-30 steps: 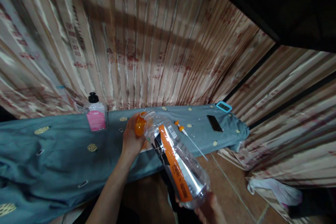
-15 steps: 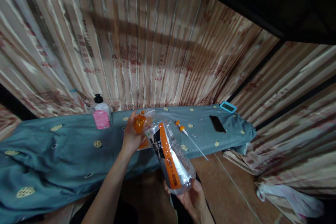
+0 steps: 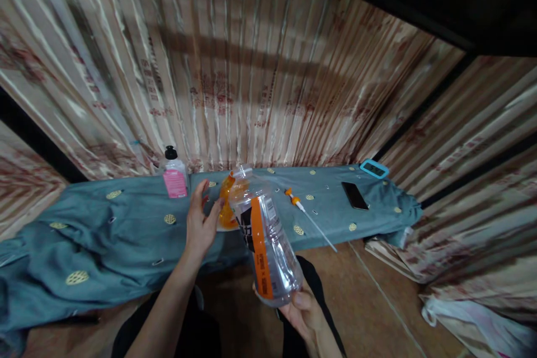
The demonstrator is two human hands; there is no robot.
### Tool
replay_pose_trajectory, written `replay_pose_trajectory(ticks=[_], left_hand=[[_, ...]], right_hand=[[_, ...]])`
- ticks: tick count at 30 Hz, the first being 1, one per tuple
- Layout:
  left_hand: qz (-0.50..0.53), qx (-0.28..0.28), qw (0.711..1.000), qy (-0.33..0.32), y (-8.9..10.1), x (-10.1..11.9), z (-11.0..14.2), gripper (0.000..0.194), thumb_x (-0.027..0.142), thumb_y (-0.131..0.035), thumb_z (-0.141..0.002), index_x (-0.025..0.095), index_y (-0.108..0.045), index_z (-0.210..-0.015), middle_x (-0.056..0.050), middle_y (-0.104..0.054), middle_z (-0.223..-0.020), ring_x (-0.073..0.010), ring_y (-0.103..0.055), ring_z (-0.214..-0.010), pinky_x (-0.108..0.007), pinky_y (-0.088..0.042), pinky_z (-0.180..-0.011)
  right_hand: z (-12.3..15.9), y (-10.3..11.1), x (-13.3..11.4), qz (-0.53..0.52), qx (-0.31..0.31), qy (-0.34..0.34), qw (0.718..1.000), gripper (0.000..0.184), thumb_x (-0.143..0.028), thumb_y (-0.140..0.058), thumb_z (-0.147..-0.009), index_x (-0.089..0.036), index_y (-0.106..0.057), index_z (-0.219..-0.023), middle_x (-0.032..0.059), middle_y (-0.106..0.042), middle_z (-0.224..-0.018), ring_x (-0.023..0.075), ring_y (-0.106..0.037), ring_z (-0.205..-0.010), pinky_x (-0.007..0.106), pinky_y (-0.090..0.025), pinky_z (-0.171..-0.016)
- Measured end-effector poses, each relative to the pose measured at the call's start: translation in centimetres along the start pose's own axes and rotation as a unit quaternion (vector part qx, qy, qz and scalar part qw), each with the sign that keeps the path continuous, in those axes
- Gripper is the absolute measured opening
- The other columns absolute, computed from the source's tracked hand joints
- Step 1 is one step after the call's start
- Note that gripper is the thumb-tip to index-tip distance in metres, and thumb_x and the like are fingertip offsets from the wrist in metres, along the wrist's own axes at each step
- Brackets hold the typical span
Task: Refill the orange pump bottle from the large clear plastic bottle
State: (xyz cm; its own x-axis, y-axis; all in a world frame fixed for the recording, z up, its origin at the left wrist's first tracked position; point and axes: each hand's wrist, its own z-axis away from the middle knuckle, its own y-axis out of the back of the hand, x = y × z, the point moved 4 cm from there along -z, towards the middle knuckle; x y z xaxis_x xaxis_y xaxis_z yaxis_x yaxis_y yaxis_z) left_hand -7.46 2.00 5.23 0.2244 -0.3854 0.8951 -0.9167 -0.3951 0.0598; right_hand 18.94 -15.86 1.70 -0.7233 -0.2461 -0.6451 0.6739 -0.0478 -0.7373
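Observation:
My right hand (image 3: 302,313) is closed round the base of a clear plastic bottle (image 3: 264,235) with an orange and black label. The bottle tilts up and away from me, its mouth over the cloth-covered surface. An orange piece (image 3: 225,208) sits at the bottle's mouth; I cannot tell exactly what it is. My left hand (image 3: 199,224) is beside it with fingers stretched upward and apart, the thumb touching the orange piece.
A teal cloth (image 3: 104,224) covers a long low surface before striped curtains (image 3: 251,67). On it stand a pink-labelled bottle with a black cap (image 3: 174,178), an orange-tipped thin rod (image 3: 308,215), a black phone (image 3: 354,196) and a blue-framed device (image 3: 374,168). A white bag (image 3: 482,327) lies on the floor.
My left hand, earlier wrapped round the orange piece, has spread its fingers. My right hand has brought the bottle's base closer to me, and the view has shifted.

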Motion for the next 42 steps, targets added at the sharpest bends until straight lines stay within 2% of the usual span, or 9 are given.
replay_pose_trajectory(ticks=[6, 11, 17, 23, 27, 32, 37, 40, 42], left_hand=[[0.123, -0.012, 0.97, 0.211, 4.1, 0.9, 9.9, 0.089, 0.102, -0.085, -0.091, 0.026, -0.093, -0.138, -0.019, -0.097, -0.147, -0.0471, -0.092, -0.141, -0.055, -0.08, -0.113], [0.155, -0.05, 0.951, 0.261, 6.2, 0.7, 13.8, 0.081, 0.094, -0.101, -0.079, 0.026, -0.096, -0.124, -0.016, -0.099, -0.131, -0.0482, -0.093, -0.136, -0.056, -0.078, -0.119], [0.117, -0.018, 0.938, 0.324, 7.3, 0.4, 14.0, 0.078, 0.074, -0.118, -0.057, 0.023, -0.091, -0.109, -0.013, -0.097, -0.112, -0.044, -0.095, -0.111, -0.052, -0.082, -0.1], [0.108, 0.016, 0.931, 0.349, 7.8, 1.8, 13.4, 0.075, 0.07, -0.119, -0.049, 0.023, -0.085, -0.096, -0.009, -0.094, -0.099, -0.039, -0.093, -0.1, -0.047, -0.078, -0.094], [0.109, 0.043, 0.932, 0.342, 7.4, 2.7, 13.2, 0.076, 0.07, -0.116, -0.047, 0.023, -0.084, -0.097, -0.008, -0.093, -0.095, -0.0364, -0.09, -0.092, -0.045, -0.076, -0.085], [0.086, 0.064, 0.944, 0.31, 6.9, 2.8, 12.9, 0.072, 0.072, -0.112, -0.049, 0.025, -0.081, -0.094, -0.008, -0.09, -0.091, -0.0359, -0.089, -0.088, -0.044, -0.075, -0.08], [0.068, 0.079, 0.955, 0.277, 7.2, 2.4, 11.5, 0.073, 0.069, -0.113, -0.049, 0.027, -0.077, -0.096, -0.006, -0.091, -0.092, -0.0322, -0.087, -0.086, -0.041, -0.074, -0.078], [0.058, 0.094, 0.958, 0.266, 7.9, 2.0, 10.1, 0.075, 0.067, -0.114, -0.048, 0.029, -0.072, -0.096, -0.004, -0.09, -0.092, -0.0312, -0.087, -0.084, -0.041, -0.075, -0.078], [0.049, 0.096, 0.96, 0.257, 8.4, 1.6, 9.0, 0.078, 0.067, -0.115, -0.047, 0.029, -0.072, -0.1, -0.003, -0.088, -0.092, -0.0307, -0.087, -0.084, -0.042, -0.076, -0.077]], right_hand=[[-1.0, -2.5, 3.4, 0.009, -0.018, -0.054, 0.998, 0.092, -0.035, -0.125, -0.051, -0.034, -0.098, -0.138, 0.0066, -0.101, -0.145, 0.0451, -0.09, -0.149, 0.064, -0.06, -0.145], [-1.6, -4.6, 5.3, 0.023, -0.053, -0.079, 0.995, 0.105, -0.033, -0.129, -0.039, -0.03, -0.094, -0.138, 0.0073, -0.099, -0.139, 0.0452, -0.089, -0.143, 0.063, -0.062, -0.138], [-2.1, -4.1, 7.0, 0.064, -0.07, -0.089, 0.991, 0.123, -0.023, -0.128, -0.036, -0.031, -0.085, -0.151, 0.0074, -0.096, -0.153, 0.0428, -0.084, -0.155, 0.053, -0.063, -0.133], [-3.9, -2.3, 11.1, 0.074, -0.067, -0.085, 0.991, 0.139, -0.036, -0.13, -0.018, -0.035, -0.082, -0.148, 0.0095, -0.094, -0.155, 0.0535, -0.08, -0.16, 0.072, -0.06, -0.138], [-3.4, -3.4, 10.3, 0.075, -0.087, -0.105, 0.988, 0.134, -0.027, -0.131, -0.03, -0.036, -0.08, -0.153, 0.0092, -0.091, -0.163, 0.0517, -0.075, -0.17, 0.072, -0.053, -0.147], [-3.8, -3.3, 10.2, 0.06, -0.087, -0.103, 0.989, 0.144, -0.027, -0.133, -0.027, -0.034, -0.077, -0.159, 0.0112, -0.087, -0.166, 0.0507, -0.07, -0.175, 0.068, -0.054, -0.148], [-3.9, -1.1, 10.7, 0.061, -0.092, -0.106, 0.988, 0.139, -0.029, -0.135, -0.038, -0.04, -0.075, -0.163, 0.0086, -0.084, -0.167, 0.0413, -0.086, -0.151, 0.062, -0.067, -0.13], [-3.3, 0.5, 9.4, 0.096, -0.051, -0.102, 0.989, 0.127, -0.027, -0.134, -0.047, -0.041, -0.078, -0.16, 0.0049, -0.086, -0.157, 0.0304, -0.094, -0.127, 0.052, -0.071, -0.117], [-2.9, 1.2, 8.2, 0.123, -0.03, -0.088, 0.988, 0.118, -0.03, -0.135, -0.054, -0.04, -0.08, -0.158, 0.0052, -0.087, -0.155, 0.0295, -0.095, -0.129, 0.05, -0.07, -0.117]])
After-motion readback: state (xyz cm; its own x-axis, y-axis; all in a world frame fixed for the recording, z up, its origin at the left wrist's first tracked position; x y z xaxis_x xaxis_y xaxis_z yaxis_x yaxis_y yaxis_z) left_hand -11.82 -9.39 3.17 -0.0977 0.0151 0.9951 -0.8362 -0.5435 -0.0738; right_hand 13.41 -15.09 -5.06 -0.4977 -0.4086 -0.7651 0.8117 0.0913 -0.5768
